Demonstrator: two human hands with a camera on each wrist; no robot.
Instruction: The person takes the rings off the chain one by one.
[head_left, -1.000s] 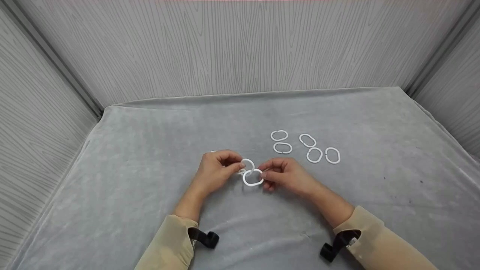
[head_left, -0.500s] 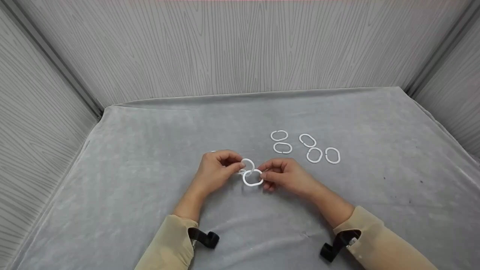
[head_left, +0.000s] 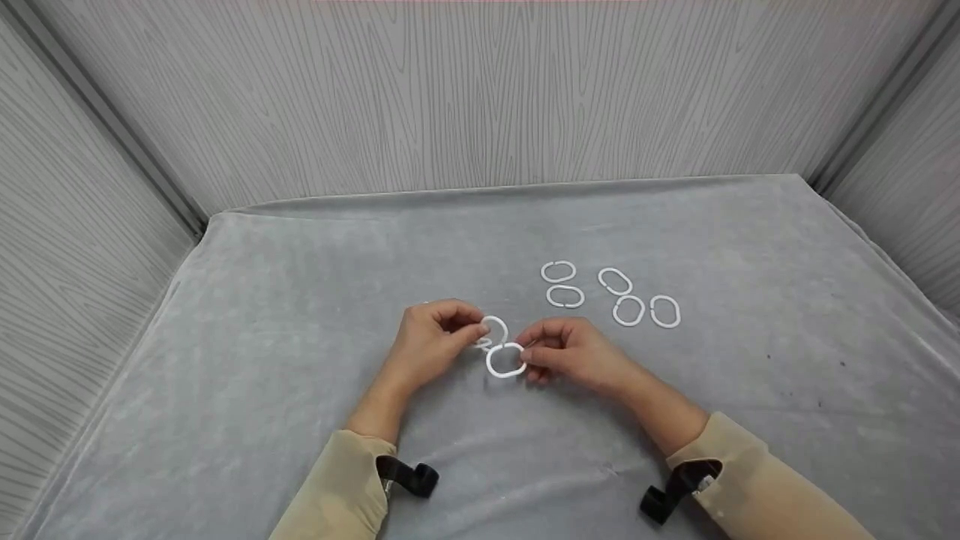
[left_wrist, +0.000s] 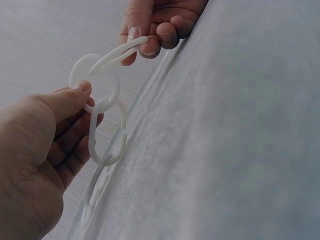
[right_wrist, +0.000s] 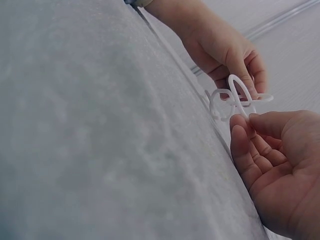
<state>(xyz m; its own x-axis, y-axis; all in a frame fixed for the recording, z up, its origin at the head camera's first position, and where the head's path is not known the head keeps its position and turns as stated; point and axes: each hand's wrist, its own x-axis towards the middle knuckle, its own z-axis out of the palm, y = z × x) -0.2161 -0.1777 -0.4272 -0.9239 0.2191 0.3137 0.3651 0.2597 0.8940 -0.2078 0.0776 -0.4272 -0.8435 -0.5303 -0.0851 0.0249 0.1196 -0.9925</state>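
Observation:
My left hand pinches a white plastic chain link between thumb and fingers. From that link hangs another oval link, with more white links trailing below it in the left wrist view. Opposite, my right hand pinches the side of a separate-looking oval link between thumb and index finger. Its far edge overlaps the left hand's link in the head view, and in the right wrist view the right-hand link stands upright across it. A small gap shows in the hanging link's side.
Several loose white oval links lie on the grey cloth beyond my right hand, among them a near one and the rightmost one. Grey wood-patterned panels stand behind and at both sides.
The link in my right hand has shifted slightly toward me and overlaps the left hand's link less. The left hand and the loose links stay almost where they were.

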